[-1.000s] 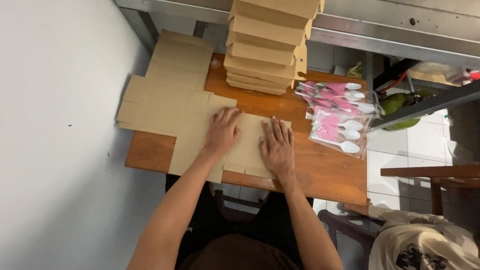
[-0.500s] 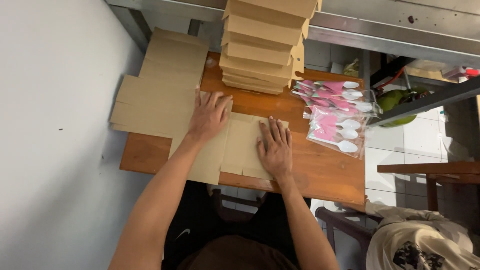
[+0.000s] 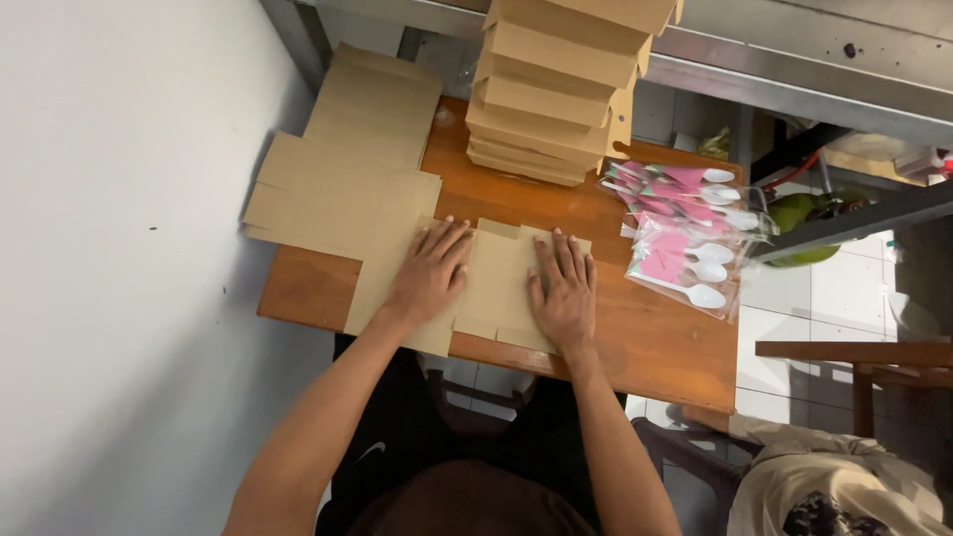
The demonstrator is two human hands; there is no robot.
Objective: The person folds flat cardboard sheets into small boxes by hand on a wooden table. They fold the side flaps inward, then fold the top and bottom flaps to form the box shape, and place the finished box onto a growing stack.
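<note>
A flat brown cardboard box blank (image 3: 496,283) lies at the near edge of a small wooden table (image 3: 645,337). My left hand (image 3: 429,273) presses flat on its left part, fingers spread. On the blank's right part rests my right hand (image 3: 563,291), palm down with the fingers apart. Neither hand grips anything. A pile of more flat cardboard blanks (image 3: 342,174) lies just left of the hands, overhanging the table's left edge.
A tall stack of folded brown boxes (image 3: 556,89) stands at the table's far side. Clear packets of white plastic spoons with pink napkins (image 3: 685,233) lie on the right. A white wall is at left, a tiled floor and another wooden table (image 3: 854,357) at right.
My left hand has slid back from the far left of the blank toward me and to the right. The right hand stays pressed in nearly the same place.
</note>
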